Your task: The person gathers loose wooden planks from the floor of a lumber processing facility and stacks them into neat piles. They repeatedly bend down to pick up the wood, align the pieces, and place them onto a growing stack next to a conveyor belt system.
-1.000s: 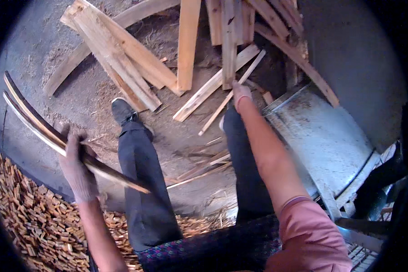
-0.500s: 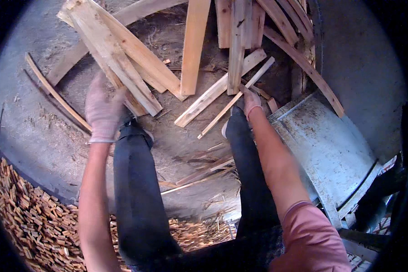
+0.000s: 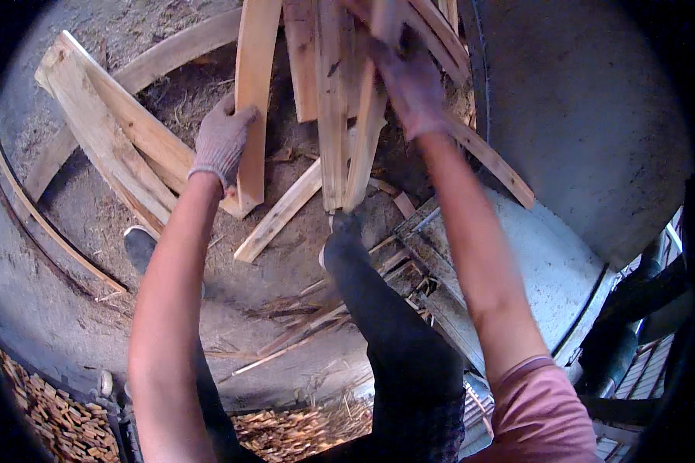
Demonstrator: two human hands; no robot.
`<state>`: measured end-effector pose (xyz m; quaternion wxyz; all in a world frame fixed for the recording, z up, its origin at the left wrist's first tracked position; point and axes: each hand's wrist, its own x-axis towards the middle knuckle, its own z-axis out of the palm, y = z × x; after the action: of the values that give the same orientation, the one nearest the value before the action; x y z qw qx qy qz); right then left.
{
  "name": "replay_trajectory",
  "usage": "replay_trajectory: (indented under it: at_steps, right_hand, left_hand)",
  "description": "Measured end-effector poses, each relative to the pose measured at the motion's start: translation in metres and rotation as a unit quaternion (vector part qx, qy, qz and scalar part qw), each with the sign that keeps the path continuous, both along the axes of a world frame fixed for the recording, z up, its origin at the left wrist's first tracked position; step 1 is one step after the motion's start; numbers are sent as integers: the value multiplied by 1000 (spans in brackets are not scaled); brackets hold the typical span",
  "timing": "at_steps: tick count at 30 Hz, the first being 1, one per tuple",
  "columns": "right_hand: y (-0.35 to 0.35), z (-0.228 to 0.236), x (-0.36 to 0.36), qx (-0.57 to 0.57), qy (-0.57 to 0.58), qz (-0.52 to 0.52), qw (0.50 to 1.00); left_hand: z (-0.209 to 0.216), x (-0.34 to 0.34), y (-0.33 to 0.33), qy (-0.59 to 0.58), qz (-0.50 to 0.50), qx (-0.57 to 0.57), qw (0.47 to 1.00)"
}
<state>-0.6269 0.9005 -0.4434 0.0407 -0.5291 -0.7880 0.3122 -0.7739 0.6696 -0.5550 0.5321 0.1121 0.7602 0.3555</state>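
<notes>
My left hand (image 3: pixel 222 141), in a pale knit glove, is closed on the left edge of a long, light wooden plank (image 3: pixel 253 116). My right hand (image 3: pixel 413 85), also gloved and blurred by motion, is at the upper part of another plank (image 3: pixel 365 143); its fingers appear wrapped round it. That plank slants down to near my shoe, beside a narrow upright plank (image 3: pixel 331 116). A short wooden strip (image 3: pixel 279 220) lies slanting between the two hands' planks.
Several wide boards (image 3: pixel 104 116) lie at the left, with a thin curved strip (image 3: pixel 58 220) beyond. A pale metal panel (image 3: pixel 533 270) stands at the right. Small wood pieces (image 3: pixel 62 413) are heaped at the lower left, and splinters (image 3: pixel 301 332) lie near my leg (image 3: pixel 394 324).
My left hand has moved right from the wide boards to the light plank. My right hand has left the thin stick, reached farther up, and a plank now slants below it. The view has shifted.
</notes>
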Motion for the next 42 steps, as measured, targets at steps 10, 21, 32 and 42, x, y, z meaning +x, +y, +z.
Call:
replay_trajectory:
  at_steps: [10,21,32,42]
  right_hand:
    - [96,-17,-50,-242,-243,36,939]
    - [62,-2,-63,-221,-202,194,934]
    - [-48,-56,-42,-409,72,114,902]
    - [-215,14,-107,-416,54,63,906]
  left_hand:
    - [-23,15,65,-200,120,194,953]
    - [-25,11,69,-316,146,205,915]
    - [49,-7,-8,-89,157,81,980]
    - [119,-70,-153,-133,214,-19,968]
